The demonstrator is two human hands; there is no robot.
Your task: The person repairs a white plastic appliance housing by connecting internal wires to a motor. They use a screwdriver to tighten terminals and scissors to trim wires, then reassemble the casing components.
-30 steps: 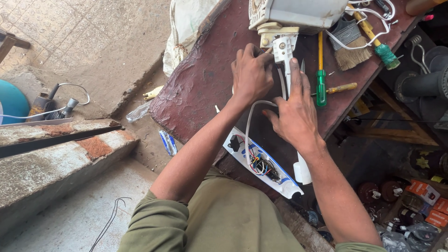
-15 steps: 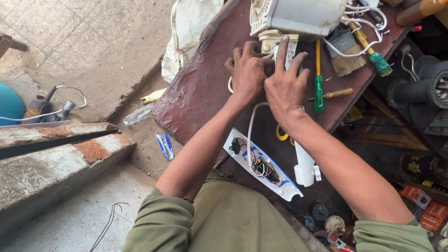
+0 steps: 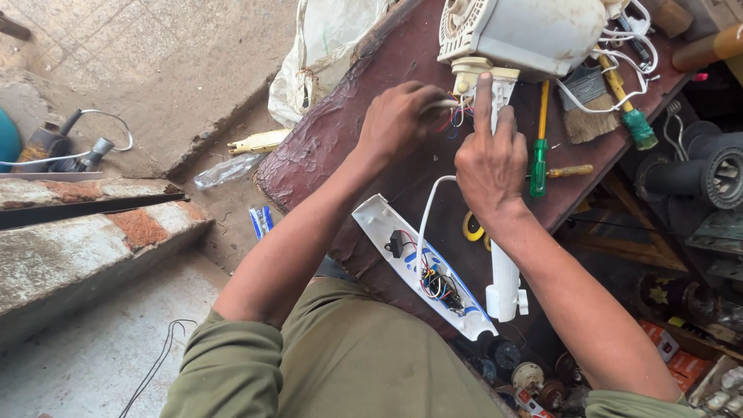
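From the head camera, I had both hands up at the neck of the white fan motor housing (image 3: 534, 31), which lay on its side at the far end of the dark red workbench (image 3: 333, 147). My left hand (image 3: 398, 120) was curled shut around the bundle of thin coloured wires (image 3: 457, 116) where they came out under the cream neck piece (image 3: 476, 73), fingers pinched narrow on the leads. My right hand (image 3: 491, 159) lay flat over the white stem, index finger stretched straight and pressing against that neck piece, the other fingers folded loosely on the stem; it gripped nothing.

To do this well, I judged I had to keep the finger steady as a brace and draw the wires gently, one colour at a time, without tugging at their joints.

Just beside my right hand lay a green-handled screwdriver (image 3: 539, 159), with a paintbrush (image 3: 586, 108) beyond it. Nearer my body sat the open white switch panel (image 3: 422, 267), its wiring exposed, a white cable (image 3: 427, 213) running from it toward my hands.
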